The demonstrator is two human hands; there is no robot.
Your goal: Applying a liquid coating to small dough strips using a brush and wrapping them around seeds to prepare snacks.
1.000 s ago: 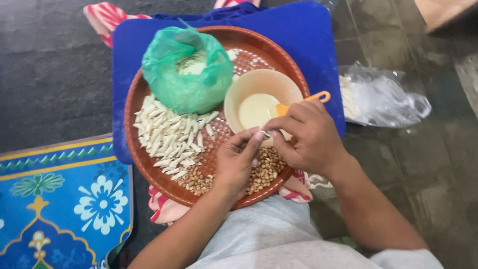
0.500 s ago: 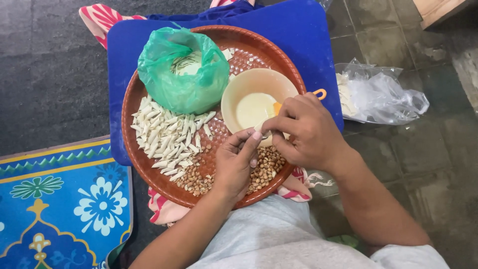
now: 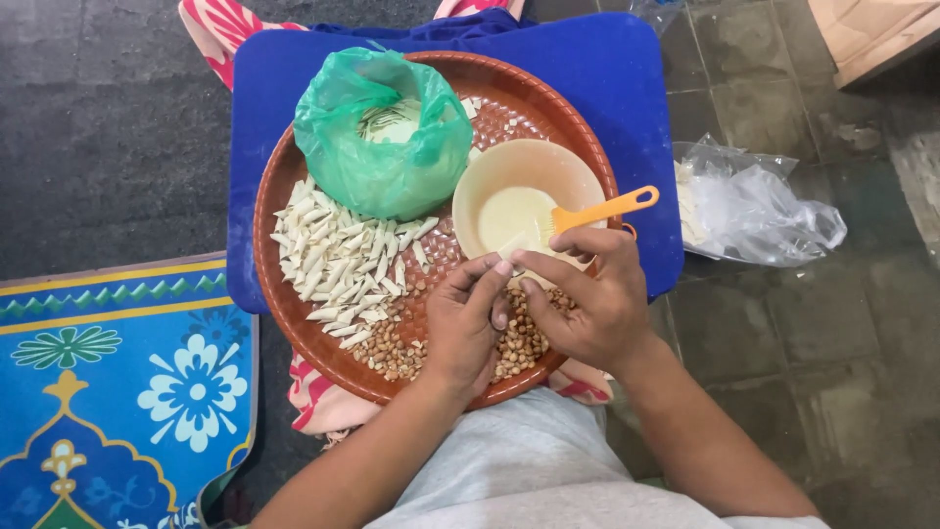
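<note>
Since a second ago, both my hands are sitting a little lower in the frame, drawing back from the cream bowl (image 3: 524, 191) toward the nuts (image 3: 519, 343). Both are meeting at lower centre of the round brown tray (image 3: 284, 294): my left hand (image 3: 460, 328) and right hand (image 3: 587, 299) are pinching a small pale wrapper piece (image 3: 511, 263) between fingertips, just below the bowl's rim. It is looking thin, light and soft, probably sticky from paste, so gripping its edges gently seems wise. Rolled white pieces (image 3: 338, 260) are lying at centre left, beside a green bag (image 3: 382, 137). An orange brush (image 3: 597, 211) is resting in the bowl.
</note>
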